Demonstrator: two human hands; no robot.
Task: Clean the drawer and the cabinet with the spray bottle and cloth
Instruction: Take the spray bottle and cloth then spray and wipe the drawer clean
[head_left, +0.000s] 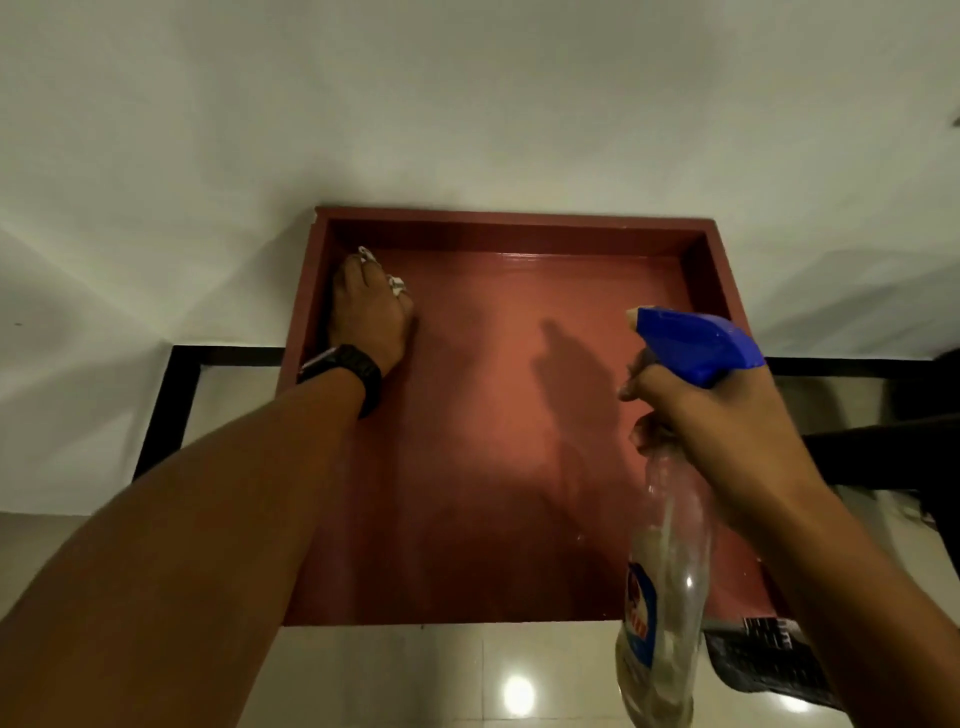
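A reddish-brown wooden drawer (519, 231) lies on the floor against a white wall, its inside bare. My left hand (370, 312) presses a white cloth (396, 283) into the drawer's far left corner; only small bits of cloth show past my fingers. My right hand (711, 415) grips the neck of a clear spray bottle (665, 582) with a blue trigger head (696, 340), held over the drawer's right side, nozzle pointing left. The cabinet is not in view.
Glossy beige floor tiles (441, 670) lie in front of the drawer. A black skirting strip (171, 405) runs along the wall's base. A dark printed item (763, 660) lies by the drawer's near right corner, and a dark shape (893, 447) sits at the right.
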